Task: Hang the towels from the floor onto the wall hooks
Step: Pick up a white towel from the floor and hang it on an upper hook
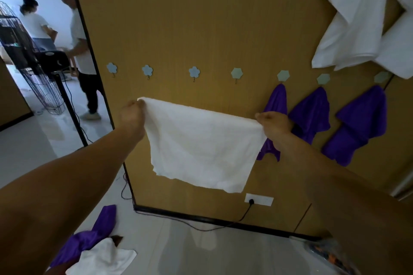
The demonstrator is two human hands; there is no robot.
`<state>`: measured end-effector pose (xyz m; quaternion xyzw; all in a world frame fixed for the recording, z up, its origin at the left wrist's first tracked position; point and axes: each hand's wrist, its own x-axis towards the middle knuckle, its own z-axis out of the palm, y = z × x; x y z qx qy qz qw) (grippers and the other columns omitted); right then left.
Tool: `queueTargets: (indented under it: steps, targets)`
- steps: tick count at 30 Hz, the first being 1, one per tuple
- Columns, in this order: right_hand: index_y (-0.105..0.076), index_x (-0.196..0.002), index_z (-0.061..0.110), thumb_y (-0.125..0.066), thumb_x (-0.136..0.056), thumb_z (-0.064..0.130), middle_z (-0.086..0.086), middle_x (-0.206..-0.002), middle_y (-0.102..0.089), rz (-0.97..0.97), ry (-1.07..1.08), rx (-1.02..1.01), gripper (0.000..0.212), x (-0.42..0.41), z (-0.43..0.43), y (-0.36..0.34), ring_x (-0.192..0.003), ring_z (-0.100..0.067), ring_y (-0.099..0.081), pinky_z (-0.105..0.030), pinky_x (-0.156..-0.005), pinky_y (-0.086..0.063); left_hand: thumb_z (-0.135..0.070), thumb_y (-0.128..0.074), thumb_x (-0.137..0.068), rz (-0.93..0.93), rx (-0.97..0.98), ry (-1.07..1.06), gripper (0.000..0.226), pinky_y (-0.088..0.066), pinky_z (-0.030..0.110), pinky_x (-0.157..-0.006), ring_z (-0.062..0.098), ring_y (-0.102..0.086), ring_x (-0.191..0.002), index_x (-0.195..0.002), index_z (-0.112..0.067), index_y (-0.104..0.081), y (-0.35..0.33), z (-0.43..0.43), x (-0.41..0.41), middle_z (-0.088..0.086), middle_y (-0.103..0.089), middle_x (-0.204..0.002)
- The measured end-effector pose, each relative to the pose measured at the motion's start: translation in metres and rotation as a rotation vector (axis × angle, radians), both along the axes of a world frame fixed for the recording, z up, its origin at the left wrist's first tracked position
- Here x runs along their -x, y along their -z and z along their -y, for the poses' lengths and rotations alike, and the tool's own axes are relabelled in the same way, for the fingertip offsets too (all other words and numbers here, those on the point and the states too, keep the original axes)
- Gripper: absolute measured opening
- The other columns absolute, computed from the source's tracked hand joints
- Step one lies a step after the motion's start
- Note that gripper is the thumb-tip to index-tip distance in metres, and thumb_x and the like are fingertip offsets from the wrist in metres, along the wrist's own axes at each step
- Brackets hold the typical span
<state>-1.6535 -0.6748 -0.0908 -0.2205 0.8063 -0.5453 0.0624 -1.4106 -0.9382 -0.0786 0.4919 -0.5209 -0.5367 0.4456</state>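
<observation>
I hold a white towel [201, 147] spread flat in front of the wooden wall [201, 18]. My left hand [131, 116] pinches its upper left corner and my right hand [273, 124] pinches its upper right corner. Above it runs a row of flower and hexagon wall hooks; the bare ones include a blue flower hook [194, 72] and a green hexagon hook [236, 73]. Three purple towels [309, 114] hang from the hooks on the right. On the floor at lower left lie a purple towel [89, 239] and a white towel [105, 259].
White cloth [366, 20] hangs high at the upper right. A wall socket [259, 199] with a plugged cable sits low on the wall. A standing fan [29, 60] and two people [78, 35] are at the left. A bag [330, 254] lies at lower right.
</observation>
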Motion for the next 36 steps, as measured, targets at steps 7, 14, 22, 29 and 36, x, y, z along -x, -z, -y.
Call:
queueTargets:
  steps: [7,14,22,29,36]
  targets:
    - [-0.065,-0.102,-0.012,-0.064,-0.089,0.042,-0.027,-0.105,-0.065,-0.035,-0.017,0.0,0.056,0.002,-0.004,-0.018,-0.088,-0.032,-0.064,-0.049,-0.091,-0.05,-0.019,-0.044,-0.093,-0.089,-0.078,-0.036,0.037,-0.042,0.033,-0.084,0.025,-0.052,-0.1,-0.128,-0.01,-0.054,-0.002,-0.002,0.001,0.01,-0.056,-0.124]
    - [-0.071,-0.088,0.002,-0.065,-0.084,0.051,-0.02,-0.097,-0.069,-0.016,0.055,0.037,0.05,0.004,-0.011,-0.017,-0.095,-0.036,-0.064,-0.049,-0.09,-0.051,-0.021,-0.036,-0.095,0.049,-0.14,0.171,0.023,-0.05,0.04,-0.081,0.029,-0.056,-0.099,-0.102,-0.013,-0.056,0.002,0.006,-0.004,0.009,-0.057,-0.106]
    - [-0.072,-0.079,0.016,-0.067,-0.081,0.055,-0.006,-0.088,-0.071,-0.034,0.047,0.022,0.039,0.009,-0.021,-0.013,-0.089,-0.025,-0.066,-0.047,-0.09,-0.053,-0.029,-0.033,-0.1,0.067,-0.112,0.213,0.029,-0.047,0.046,-0.09,0.031,-0.052,-0.1,-0.114,-0.009,-0.048,0.007,0.004,0.006,0.01,-0.053,-0.106]
    - [-0.073,-0.09,0.016,-0.079,-0.078,0.02,-0.001,-0.098,-0.072,0.028,-0.175,0.145,0.015,0.009,-0.039,-0.011,-0.084,-0.006,-0.065,-0.015,-0.071,-0.052,-0.03,-0.039,-0.098,0.033,-0.07,0.163,0.025,-0.043,0.038,-0.078,0.023,-0.049,-0.087,-0.108,-0.01,-0.049,0.008,0.012,0.008,0.001,-0.047,-0.085]
    - [-0.072,-0.103,0.008,-0.073,-0.085,0.028,-0.008,-0.105,-0.07,-0.248,-0.092,-0.013,0.028,0.011,-0.041,-0.011,-0.097,-0.018,-0.062,-0.03,-0.086,-0.051,-0.03,-0.04,-0.098,0.014,-0.027,0.091,0.032,-0.041,0.037,-0.081,0.025,-0.048,-0.097,-0.119,-0.009,-0.051,0.003,0.008,0.014,0.005,-0.049,-0.1]
